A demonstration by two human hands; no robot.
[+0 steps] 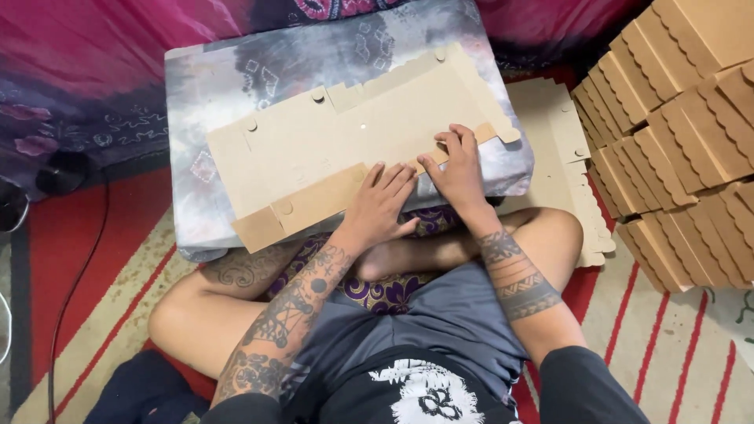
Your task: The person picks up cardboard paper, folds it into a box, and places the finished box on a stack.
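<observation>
Cushion (236, 86) work surface: near flap of blank (353, 129) being creased.
Left hand (381, 204) and right hand (459, 169) press flat, fingers spread; next, judged, fold flap fully over.

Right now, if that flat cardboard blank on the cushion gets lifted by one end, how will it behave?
The cardboard blank looks thin and wide, so it would probably sag or bend along its creases. It seems light; both hands, left hand and right hand, press it flat easily. On the soft cushion it may slide when pushed.

Red striped rug (667, 345) on floor, pink fabric (78, 47) behind, black cable (82, 259).
</observation>
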